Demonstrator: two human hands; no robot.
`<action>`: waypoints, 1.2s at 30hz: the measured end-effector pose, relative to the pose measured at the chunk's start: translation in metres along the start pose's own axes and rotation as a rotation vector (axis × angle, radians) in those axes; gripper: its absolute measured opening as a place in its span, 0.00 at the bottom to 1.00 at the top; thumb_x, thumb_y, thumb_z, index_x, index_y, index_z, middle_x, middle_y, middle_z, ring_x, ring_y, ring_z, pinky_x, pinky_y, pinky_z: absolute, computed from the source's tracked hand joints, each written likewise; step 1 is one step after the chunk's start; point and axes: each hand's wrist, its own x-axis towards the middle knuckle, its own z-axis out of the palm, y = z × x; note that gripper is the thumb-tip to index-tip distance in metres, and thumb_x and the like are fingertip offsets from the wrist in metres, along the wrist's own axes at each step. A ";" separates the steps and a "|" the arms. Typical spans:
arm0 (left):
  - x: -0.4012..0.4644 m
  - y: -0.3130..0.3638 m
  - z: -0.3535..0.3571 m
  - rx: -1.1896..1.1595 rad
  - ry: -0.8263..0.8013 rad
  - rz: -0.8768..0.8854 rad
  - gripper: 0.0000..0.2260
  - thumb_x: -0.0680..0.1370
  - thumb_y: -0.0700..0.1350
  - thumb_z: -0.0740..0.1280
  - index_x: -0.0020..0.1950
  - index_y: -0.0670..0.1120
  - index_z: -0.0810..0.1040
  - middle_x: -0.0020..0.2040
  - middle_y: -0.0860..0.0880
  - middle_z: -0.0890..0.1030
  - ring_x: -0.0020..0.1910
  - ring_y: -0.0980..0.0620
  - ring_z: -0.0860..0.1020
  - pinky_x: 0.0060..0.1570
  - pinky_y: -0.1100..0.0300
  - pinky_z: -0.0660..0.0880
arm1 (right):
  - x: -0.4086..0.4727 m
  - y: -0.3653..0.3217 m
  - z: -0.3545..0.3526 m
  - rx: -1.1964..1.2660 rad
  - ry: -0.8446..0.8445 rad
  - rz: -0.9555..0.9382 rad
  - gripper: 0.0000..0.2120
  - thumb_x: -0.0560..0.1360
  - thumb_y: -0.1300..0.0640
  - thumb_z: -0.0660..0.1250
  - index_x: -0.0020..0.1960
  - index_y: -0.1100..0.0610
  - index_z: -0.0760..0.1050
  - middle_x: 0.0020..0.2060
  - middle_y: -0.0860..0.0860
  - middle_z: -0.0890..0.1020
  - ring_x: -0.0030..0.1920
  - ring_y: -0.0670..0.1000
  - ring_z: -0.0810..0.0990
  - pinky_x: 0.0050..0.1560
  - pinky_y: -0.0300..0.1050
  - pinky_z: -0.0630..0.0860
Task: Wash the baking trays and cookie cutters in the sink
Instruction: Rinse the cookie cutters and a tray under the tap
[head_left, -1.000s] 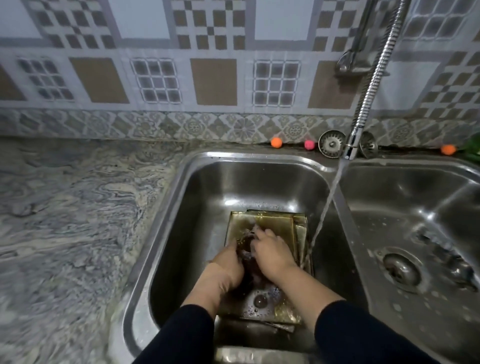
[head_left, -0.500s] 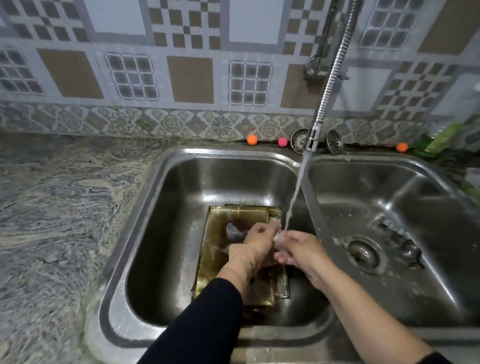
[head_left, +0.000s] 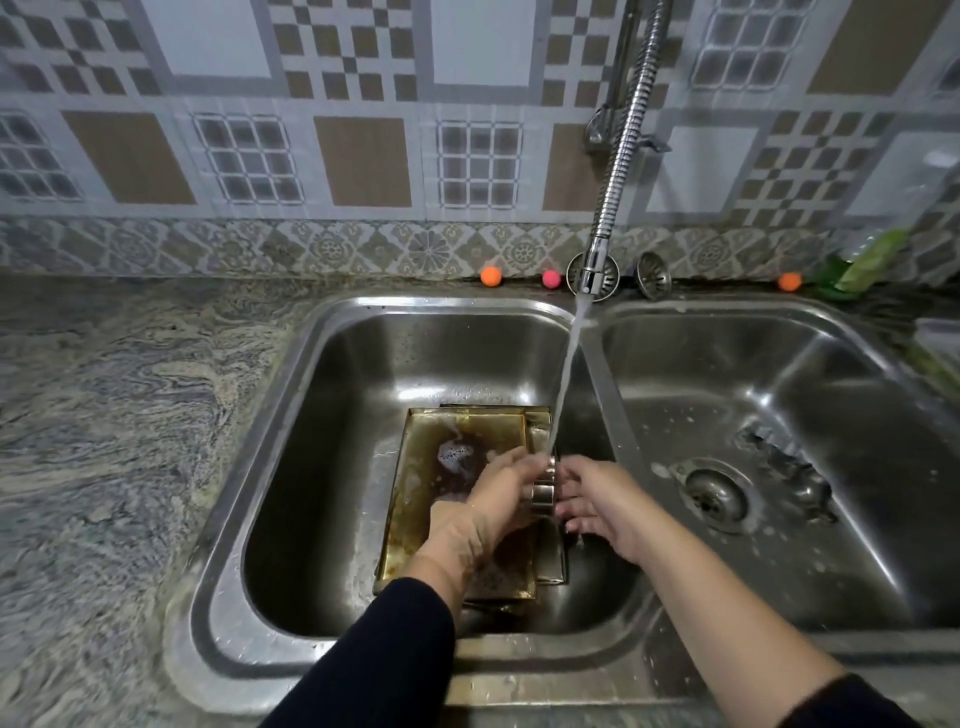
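Rinsing under the tap stream (head_left: 567, 379), the left hand (head_left: 498, 499) pinches the cookie cutter (head_left: 545, 486) — right hand (head_left: 602, 499) fingers spread beside it — above the baking trays (head_left: 457, 499).

Mostly hidden between the left hand (head_left: 501, 499) and the right hand (head_left: 605, 501) at centre frame: a small metal cookie cutter (head_left: 545, 486), only a sliver of banded rim showing, shape impossible to tell. Covered at the near end by the left wrist and dark sleeve (head_left: 384, 660): the stacked baking trays (head_left: 462, 431) in the left basin, count unclear, lower ones showing only as edges on the right. Cut off by the top edge: the faucet hose (head_left: 631, 130); blurred and clipped at the right edge: a green item (head_left: 862, 265), identity unclear.
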 end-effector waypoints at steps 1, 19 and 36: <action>0.000 -0.003 -0.001 0.040 -0.025 0.038 0.20 0.78 0.43 0.65 0.70 0.46 0.68 0.56 0.47 0.79 0.54 0.49 0.78 0.56 0.53 0.76 | -0.001 -0.005 0.000 0.014 -0.038 0.041 0.12 0.79 0.51 0.61 0.51 0.58 0.79 0.39 0.54 0.81 0.34 0.49 0.76 0.30 0.39 0.69; -0.013 -0.006 -0.003 0.579 0.133 0.393 0.33 0.66 0.44 0.79 0.68 0.56 0.69 0.60 0.55 0.77 0.59 0.56 0.76 0.64 0.58 0.72 | 0.000 -0.012 0.007 -0.086 -0.070 -0.139 0.11 0.81 0.53 0.60 0.52 0.55 0.80 0.36 0.52 0.80 0.36 0.47 0.78 0.40 0.40 0.74; -0.018 0.014 0.021 0.688 0.137 0.482 0.28 0.72 0.38 0.73 0.68 0.51 0.68 0.54 0.57 0.77 0.55 0.58 0.78 0.59 0.68 0.71 | -0.011 -0.039 -0.038 0.074 -0.119 -0.209 0.17 0.72 0.59 0.72 0.60 0.56 0.76 0.49 0.56 0.84 0.52 0.54 0.82 0.63 0.54 0.73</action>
